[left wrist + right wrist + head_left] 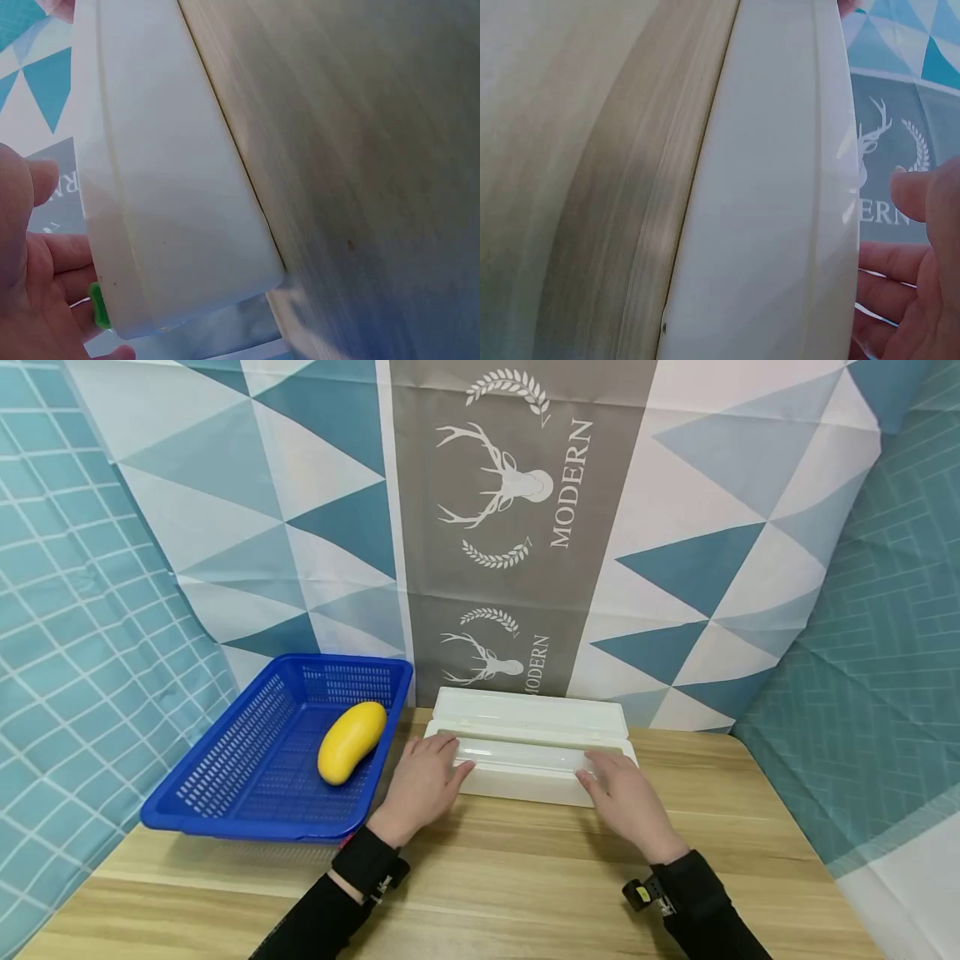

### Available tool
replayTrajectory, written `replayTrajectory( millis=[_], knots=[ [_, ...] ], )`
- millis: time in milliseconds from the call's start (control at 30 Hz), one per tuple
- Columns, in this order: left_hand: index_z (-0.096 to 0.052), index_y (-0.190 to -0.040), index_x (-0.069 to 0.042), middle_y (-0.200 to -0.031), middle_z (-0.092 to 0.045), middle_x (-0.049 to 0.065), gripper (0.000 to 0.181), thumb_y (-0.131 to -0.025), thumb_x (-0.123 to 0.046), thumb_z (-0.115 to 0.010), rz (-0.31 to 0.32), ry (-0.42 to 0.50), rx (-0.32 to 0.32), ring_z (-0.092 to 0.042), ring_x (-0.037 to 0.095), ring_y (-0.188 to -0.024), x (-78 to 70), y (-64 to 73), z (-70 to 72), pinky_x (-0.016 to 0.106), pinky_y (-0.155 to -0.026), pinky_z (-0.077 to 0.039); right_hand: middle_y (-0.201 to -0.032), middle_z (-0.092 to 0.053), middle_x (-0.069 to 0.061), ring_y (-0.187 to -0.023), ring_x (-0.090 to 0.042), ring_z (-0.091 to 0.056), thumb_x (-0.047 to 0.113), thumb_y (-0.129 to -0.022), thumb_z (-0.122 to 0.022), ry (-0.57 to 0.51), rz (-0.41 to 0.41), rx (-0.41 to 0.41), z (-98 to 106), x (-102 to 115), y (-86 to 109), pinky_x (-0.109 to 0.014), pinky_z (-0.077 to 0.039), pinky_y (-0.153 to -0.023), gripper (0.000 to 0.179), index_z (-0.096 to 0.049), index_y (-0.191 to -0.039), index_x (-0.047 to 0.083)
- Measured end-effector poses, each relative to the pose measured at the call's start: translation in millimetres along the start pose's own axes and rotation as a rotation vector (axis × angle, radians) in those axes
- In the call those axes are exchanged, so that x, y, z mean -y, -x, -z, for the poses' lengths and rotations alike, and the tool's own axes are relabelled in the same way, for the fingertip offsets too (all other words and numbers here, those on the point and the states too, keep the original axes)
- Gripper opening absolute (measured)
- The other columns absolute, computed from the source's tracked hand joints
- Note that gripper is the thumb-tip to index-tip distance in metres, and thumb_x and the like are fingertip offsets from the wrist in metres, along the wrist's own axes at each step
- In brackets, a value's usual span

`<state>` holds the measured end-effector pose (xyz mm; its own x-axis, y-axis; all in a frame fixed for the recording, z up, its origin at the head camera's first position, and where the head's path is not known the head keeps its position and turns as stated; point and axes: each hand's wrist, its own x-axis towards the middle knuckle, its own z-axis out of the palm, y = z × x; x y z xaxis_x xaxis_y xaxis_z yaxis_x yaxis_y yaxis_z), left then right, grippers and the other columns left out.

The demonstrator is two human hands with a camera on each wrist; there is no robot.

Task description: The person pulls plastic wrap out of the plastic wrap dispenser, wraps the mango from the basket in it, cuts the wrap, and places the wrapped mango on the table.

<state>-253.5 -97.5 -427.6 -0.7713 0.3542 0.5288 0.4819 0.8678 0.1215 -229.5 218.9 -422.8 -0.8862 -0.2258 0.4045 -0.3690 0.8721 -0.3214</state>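
A white box-shaped cling film dispenser (525, 783) stands on the wooden table near the back wall, its lid (528, 714) tipped back. Inside it lies a shiny roll of cling film (521, 753). My left hand (423, 781) is at the roll's left end, fingers over the dispenser and thumb spread apart. At the other end, my right hand (626, 789) rests in a similar way. Both wrist views show the dispenser's front wall, with the thumbs raised clear of it and the fingers partly hidden behind. A small green piece (99, 305) sits by the left fingers.
To the left stands a blue plastic basket (262, 822) holding a yellow, elongated fruit or vegetable (351, 742). A patterned cloth (517, 610) covers the wall close behind the dispenser. The wooden table (517, 885) extends in front and to the right.
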Motion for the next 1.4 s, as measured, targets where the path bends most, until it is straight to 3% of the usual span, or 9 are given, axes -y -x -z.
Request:
replayTrajectory(
  millis=[267, 500, 633, 767, 933, 1067, 1167, 1300, 1400],
  knots=[
    [-0.065, -0.107, -0.004, -0.108, -0.063, 0.009, 0.040, -0.096, -0.036, -0.045, 0.016, 0.054, -0.092, -0.055, 0.027, -0.104, 2.5, -8.3, -4.8, 0.046, -0.092, -0.036, -0.118, -0.059, -0.014, -0.110, -0.031, -0.052, 0.038, -0.096, -0.046, -0.071, -0.053, -0.023, -0.5, -5.0, -7.7, -0.047, -0.042, -0.089, 0.043, -0.059, -0.121, 0.006],
    [-0.067, -0.100, -0.008, -0.100, -0.065, 0.008, 0.033, -0.094, -0.034, -0.049, 0.040, 0.031, -0.072, -0.057, 0.026, -0.098, 2.6, -17.4, -6.6, 0.046, -0.088, -0.040, -0.110, -0.063, -0.013, -0.105, -0.032, -0.054, 0.030, -0.093, -0.053, -0.100, -0.083, -0.018, -0.5, -7.9, -16.6, -0.047, -0.042, -0.087, 0.032, -0.065, -0.113, 0.008],
    [-0.068, -0.088, -0.010, -0.087, -0.066, 0.005, 0.026, -0.090, -0.033, -0.055, 0.028, 0.007, -0.063, -0.060, 0.024, -0.084, 4.5, -23.5, -7.2, 0.042, -0.076, -0.046, -0.111, -0.062, -0.013, -0.105, -0.032, -0.054, 0.032, -0.091, -0.055, -0.124, -0.092, -0.001, 0.1, -9.9, -19.5, -0.046, -0.041, -0.088, 0.032, -0.065, -0.112, 0.010],
    [-0.069, -0.082, -0.016, -0.080, -0.064, 0.000, 0.021, -0.087, -0.034, -0.060, 0.064, 0.047, -0.014, -0.059, 0.018, -0.072, 8.1, -28.9, -4.4, 0.034, -0.061, -0.047, -0.108, -0.063, -0.009, -0.103, -0.029, -0.056, 0.029, -0.090, -0.058, -0.158, -0.112, 0.009, 0.5, -12.7, -22.5, -0.044, -0.043, -0.086, 0.028, -0.067, -0.109, 0.011],
    [-0.072, -0.079, -0.023, -0.080, -0.065, -0.005, 0.013, -0.084, -0.033, -0.065, 0.129, 0.104, 0.019, -0.057, 0.012, -0.071, 14.3, -34.0, -0.7, 0.031, -0.058, -0.046, -0.100, -0.067, -0.004, -0.086, -0.020, -0.059, 0.028, -0.088, -0.060, -0.160, -0.158, 0.003, -0.2, -16.8, -28.8, -0.036, -0.044, -0.071, 0.022, -0.070, -0.103, 0.015],
    [-0.073, -0.084, -0.023, -0.080, -0.066, -0.005, 0.011, -0.083, -0.032, -0.066, 0.135, 0.091, -0.018, -0.059, 0.013, -0.070, 18.7, -35.2, -1.9, 0.033, -0.059, -0.048, -0.097, -0.068, -0.002, -0.070, -0.017, -0.051, 0.032, -0.089, -0.059, -0.153, -0.170, 0.018, 0.0, -19.5, -31.7, -0.033, -0.037, -0.059, 0.023, -0.071, -0.103, 0.017],
    [-0.073, -0.085, -0.023, -0.078, -0.066, -0.004, 0.012, -0.084, -0.032, -0.066, 0.125, 0.066, -0.055, -0.060, 0.014, -0.068, 20.7, -36.0, -4.8, 0.034, -0.057, -0.048, -0.102, -0.067, -0.002, -0.078, -0.020, -0.057, 0.033, -0.088, -0.060, -0.170, -0.160, 0.039, 2.3, -21.0, -31.2, -0.034, -0.042, -0.065, 0.024, -0.070, -0.104, 0.017],
    [-0.073, -0.085, -0.024, -0.076, -0.066, -0.004, 0.012, -0.085, -0.033, -0.064, 0.113, 0.046, -0.108, -0.059, 0.015, -0.066, 22.1, -36.1, -9.0, 0.034, -0.054, -0.047, -0.109, -0.065, -0.004, -0.103, -0.027, -0.057, 0.035, -0.086, -0.062, -0.197, -0.153, 0.067, 5.4, -22.4, -29.6, -0.042, -0.045, -0.082, 0.027, -0.070, -0.106, 0.018],
    [-0.072, -0.083, -0.024, -0.075, -0.065, -0.004, 0.013, -0.085, -0.033, -0.063, 0.109, 0.039, -0.138, -0.058, 0.015, -0.063, 22.9, -35.7, -12.7, 0.033, -0.050, -0.046, -0.110, -0.065, -0.005, -0.104, -0.027, -0.057, 0.034, -0.086, -0.062, -0.201, -0.154, 0.067, 5.3, -23.4, -29.4, -0.042, -0.045, -0.082, 0.027, -0.070, -0.106, 0.018]
  ],
)
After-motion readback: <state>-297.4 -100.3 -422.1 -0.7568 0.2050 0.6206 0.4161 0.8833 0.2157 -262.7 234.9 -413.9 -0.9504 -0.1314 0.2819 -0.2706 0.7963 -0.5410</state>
